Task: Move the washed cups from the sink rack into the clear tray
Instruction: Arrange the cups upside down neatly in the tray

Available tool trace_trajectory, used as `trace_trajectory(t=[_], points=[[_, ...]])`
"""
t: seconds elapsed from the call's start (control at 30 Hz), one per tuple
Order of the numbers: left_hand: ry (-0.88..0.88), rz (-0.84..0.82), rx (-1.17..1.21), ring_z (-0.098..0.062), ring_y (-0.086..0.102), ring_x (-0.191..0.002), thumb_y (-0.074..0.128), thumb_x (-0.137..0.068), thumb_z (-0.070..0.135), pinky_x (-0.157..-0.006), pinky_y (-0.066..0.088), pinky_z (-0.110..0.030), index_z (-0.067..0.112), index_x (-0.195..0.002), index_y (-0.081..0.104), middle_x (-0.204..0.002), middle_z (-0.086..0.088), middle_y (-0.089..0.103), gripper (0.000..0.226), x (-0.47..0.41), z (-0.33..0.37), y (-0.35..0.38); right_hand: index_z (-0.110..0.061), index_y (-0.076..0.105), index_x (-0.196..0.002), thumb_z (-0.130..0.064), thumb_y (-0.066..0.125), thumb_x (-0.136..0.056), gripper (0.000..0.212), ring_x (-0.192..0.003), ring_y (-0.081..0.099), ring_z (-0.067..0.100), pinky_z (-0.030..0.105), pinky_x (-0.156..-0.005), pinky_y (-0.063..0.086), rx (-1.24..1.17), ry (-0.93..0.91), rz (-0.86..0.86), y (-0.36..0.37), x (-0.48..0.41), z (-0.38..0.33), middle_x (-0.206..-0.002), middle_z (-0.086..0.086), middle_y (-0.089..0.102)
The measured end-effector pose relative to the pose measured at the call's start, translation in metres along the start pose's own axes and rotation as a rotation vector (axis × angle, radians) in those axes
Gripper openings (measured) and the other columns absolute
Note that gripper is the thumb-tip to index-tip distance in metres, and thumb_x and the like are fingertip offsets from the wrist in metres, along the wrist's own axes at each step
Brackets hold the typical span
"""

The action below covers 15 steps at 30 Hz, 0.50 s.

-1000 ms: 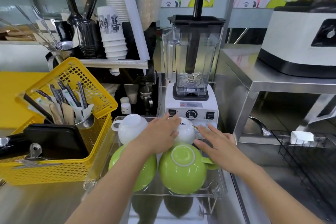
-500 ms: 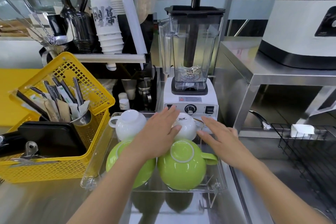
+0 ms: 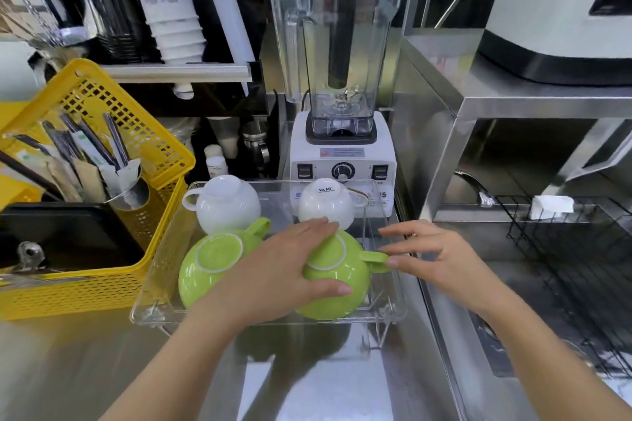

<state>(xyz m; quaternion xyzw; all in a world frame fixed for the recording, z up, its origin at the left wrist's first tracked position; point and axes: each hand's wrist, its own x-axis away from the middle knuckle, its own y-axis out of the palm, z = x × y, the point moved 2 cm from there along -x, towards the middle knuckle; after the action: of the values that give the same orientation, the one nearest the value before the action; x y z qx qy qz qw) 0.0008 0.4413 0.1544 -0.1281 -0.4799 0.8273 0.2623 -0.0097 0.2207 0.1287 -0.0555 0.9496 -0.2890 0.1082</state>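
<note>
- Inside the clear tray (image 3: 383, 313) I count four cups, all upside down: two white at the rear, two green in front.
- My left hand (image 3: 273, 273) lies spread over the right green cup (image 3: 338, 287), thumb against its side.
- My right hand (image 3: 441, 263) is loosely open, fingertips touching that cup's handle (image 3: 374, 258).
- Black sink rack (image 3: 574, 270) sits to the right.
</note>
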Motion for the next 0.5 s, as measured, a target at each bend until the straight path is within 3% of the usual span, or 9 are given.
trace_trajectory(t=[0.1, 0.2, 0.27, 0.33, 0.4, 0.5], points=[[-0.001, -0.017, 0.032, 0.004, 0.018, -0.136, 0.064, -0.073, 0.054, -0.109, 0.015, -0.018, 0.041, -0.141, 0.022, -0.151, 0.021, 0.021, 0.080, -0.001, 0.000, -0.001, -0.030, 0.075, -0.079, -0.011, 0.076, -0.071, 0.020, -0.104, 0.054, 0.003, 0.004, -0.086, 0.036, -0.017, 0.012, 0.007, 0.000, 0.001, 0.001, -0.098, -0.016, 0.067], [-0.007, -0.047, 0.060, 0.006, 0.016, -0.136, 0.063, -0.074, 0.055, -0.112, 0.015, -0.020, 0.045, -0.140, 0.021, -0.151, 0.023, 0.018, 0.079, -0.001, -0.003, 0.000, -0.029, 0.076, -0.076, -0.014, 0.078, -0.069, 0.016, -0.103, 0.054, 0.006, 0.004, -0.085, 0.036, -0.004, 0.002, -0.010, 0.001, 0.002, 0.002, -0.106, -0.021, 0.060], [0.000, -0.041, 0.044, 0.006, 0.012, -0.137, 0.061, -0.073, 0.059, -0.113, 0.013, -0.021, 0.045, -0.140, 0.019, -0.152, 0.023, 0.014, 0.080, 0.001, -0.004, 0.000, -0.032, 0.075, -0.079, -0.030, 0.078, -0.067, 0.012, -0.104, 0.054, 0.002, 0.002, -0.086, 0.035, -0.004, -0.002, -0.016, 0.001, 0.003, -0.001, -0.108, -0.022, 0.059], [0.000, 0.012, 0.045, 0.005, 0.009, -0.139, 0.056, -0.073, 0.064, -0.113, 0.011, -0.020, 0.044, -0.141, 0.019, -0.153, 0.022, 0.013, 0.080, 0.004, -0.003, -0.002, -0.033, 0.073, -0.085, -0.047, 0.071, -0.064, 0.025, -0.104, 0.054, -0.005, 0.000, -0.087, 0.034, -0.005, -0.010, 0.017, -0.001, 0.004, -0.003, -0.105, -0.016, 0.065], [-0.005, 0.152, 0.055, 0.003, 0.017, -0.137, 0.052, -0.072, 0.068, -0.109, 0.013, -0.018, 0.040, -0.140, 0.026, -0.151, 0.018, 0.023, 0.078, 0.010, -0.004, -0.009, -0.026, 0.073, -0.091, -0.041, 0.074, -0.070, 0.026, -0.103, 0.053, -0.009, -0.002, -0.086, 0.032, -0.036, -0.004, 0.062, -0.003, 0.004, -0.007, -0.104, -0.013, 0.066], [-0.060, 0.419, 0.000, -0.008, 0.034, -0.130, 0.042, -0.067, 0.070, -0.102, 0.020, -0.017, 0.027, -0.134, 0.041, -0.142, 0.005, 0.042, 0.080, 0.025, -0.016, -0.022, -0.012, 0.074, -0.087, -0.012, 0.071, -0.076, 0.012, -0.093, 0.056, -0.011, -0.001, -0.082, 0.035, -0.045, -0.027, 0.152, -0.006, -0.001, -0.011, -0.098, -0.002, 0.067]])
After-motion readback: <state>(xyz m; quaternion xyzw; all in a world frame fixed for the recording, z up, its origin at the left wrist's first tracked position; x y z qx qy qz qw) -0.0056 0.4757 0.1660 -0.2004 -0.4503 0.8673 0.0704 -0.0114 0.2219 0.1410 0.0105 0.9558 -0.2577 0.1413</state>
